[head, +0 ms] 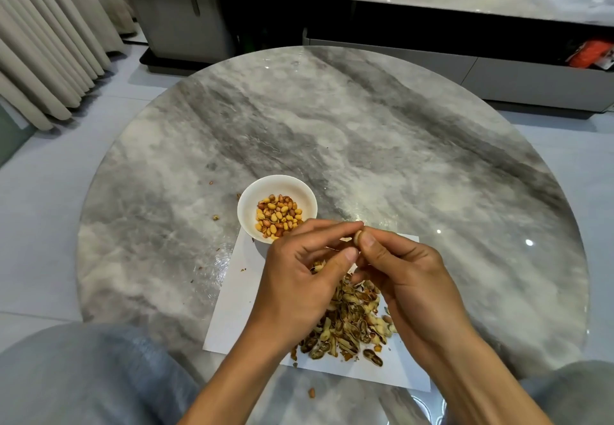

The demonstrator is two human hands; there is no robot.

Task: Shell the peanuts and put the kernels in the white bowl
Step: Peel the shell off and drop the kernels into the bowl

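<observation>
While both hands, left hand (309, 268) and right hand (402, 268), pinch one peanut (358, 237) mid-crack, white bowl (246, 205) holds many kernels (278, 216); shell heap (352, 321) suggests work well advanced, few whole pods evident.

The scene is evenly and brightly lit from above. Small glare spots are seen on the glossy surface (365, 145) at right. Shadows are kept soft. Edges are bowed by the wide lens, and the corners are blurred.
</observation>
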